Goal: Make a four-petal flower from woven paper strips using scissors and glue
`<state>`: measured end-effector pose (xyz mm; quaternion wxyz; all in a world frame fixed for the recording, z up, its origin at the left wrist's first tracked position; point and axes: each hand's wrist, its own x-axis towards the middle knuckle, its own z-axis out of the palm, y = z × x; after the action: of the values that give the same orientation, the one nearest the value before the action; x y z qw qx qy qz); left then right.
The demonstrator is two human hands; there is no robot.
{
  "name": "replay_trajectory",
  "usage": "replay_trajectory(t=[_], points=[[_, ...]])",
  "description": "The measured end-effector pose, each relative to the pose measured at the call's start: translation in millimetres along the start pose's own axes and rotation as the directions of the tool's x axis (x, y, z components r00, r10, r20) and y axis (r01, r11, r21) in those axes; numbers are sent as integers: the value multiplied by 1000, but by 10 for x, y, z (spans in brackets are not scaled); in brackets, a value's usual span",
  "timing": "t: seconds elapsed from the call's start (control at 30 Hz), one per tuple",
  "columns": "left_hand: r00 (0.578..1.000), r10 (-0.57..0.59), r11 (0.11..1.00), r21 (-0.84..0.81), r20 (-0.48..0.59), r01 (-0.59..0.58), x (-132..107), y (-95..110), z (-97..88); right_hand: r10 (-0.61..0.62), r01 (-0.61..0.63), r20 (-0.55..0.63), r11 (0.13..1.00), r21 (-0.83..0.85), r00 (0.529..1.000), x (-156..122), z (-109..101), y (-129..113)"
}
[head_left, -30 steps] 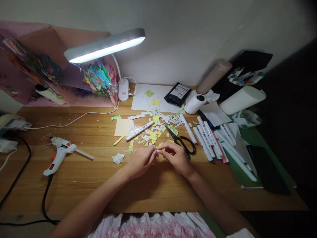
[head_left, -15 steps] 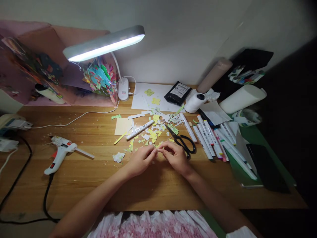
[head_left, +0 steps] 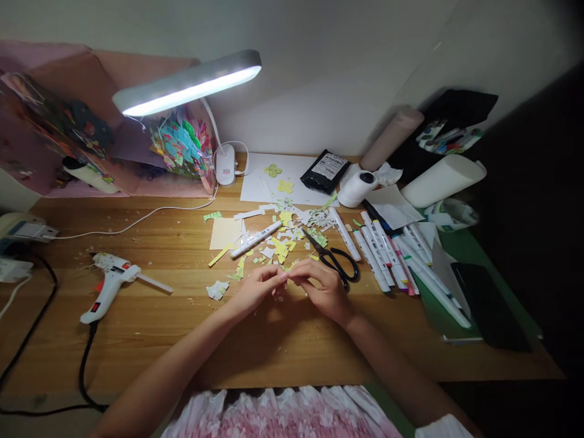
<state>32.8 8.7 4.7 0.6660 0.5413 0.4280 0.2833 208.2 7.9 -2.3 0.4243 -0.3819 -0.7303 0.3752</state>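
Note:
My left hand (head_left: 256, 288) and my right hand (head_left: 323, 288) meet at the fingertips above the wooden table, in front of a heap of paper scraps (head_left: 283, 246). Both are closed in a pinch. Whatever they hold is too small or too covered to make out. Just beyond my right hand lie black-handled scissors (head_left: 337, 261), their blades pointing into the scraps. A white marker (head_left: 257, 239) rests past my left hand, beside a pale yellow paper square (head_left: 225, 233). Small white-and-green cuttings (head_left: 218, 290) lie left of my left hand.
A hot glue gun (head_left: 109, 283) with its cable lies at the left. Under the desk lamp (head_left: 191, 82), yellow paper flowers (head_left: 286, 186) rest on a white sheet (head_left: 252, 176). To the right are several markers (head_left: 381, 252), a thread spool (head_left: 358, 190) and a dark phone (head_left: 490, 307).
My fingers have shifted slightly: the left fingertips now stretch further over toward the right ones. The whole view has moved a little. Things on the table stay in place.

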Motion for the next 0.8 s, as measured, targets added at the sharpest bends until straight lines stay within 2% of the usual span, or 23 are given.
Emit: replay_trajectory(t=[0.17,0.23,0.37,0.5,0.63,0.8], points=[[998,30,999,31,-48,-29,-21,39,-30,215,-213,7,964,157,977,-9,9,21],[994,62,996,72,-86,-56,-31,44,-33,232,-231,19,952,201,973,-7,12,42],[983,120,985,139,-137,-100,-48,69,-25,195,-197,28,956,219,980,7,0,67],[979,133,983,143,-152,-112,-55,81,-10,138,-135,-5,977,165,990,13,-16,46],[981,103,993,81,-163,-91,-51,60,4,51,-48,-48,996,73,998,-3,-16,5],[994,37,998,-53,-103,-43,-31,29,-7,-56,55,-71,998,-2,996,-19,-17,-27]])
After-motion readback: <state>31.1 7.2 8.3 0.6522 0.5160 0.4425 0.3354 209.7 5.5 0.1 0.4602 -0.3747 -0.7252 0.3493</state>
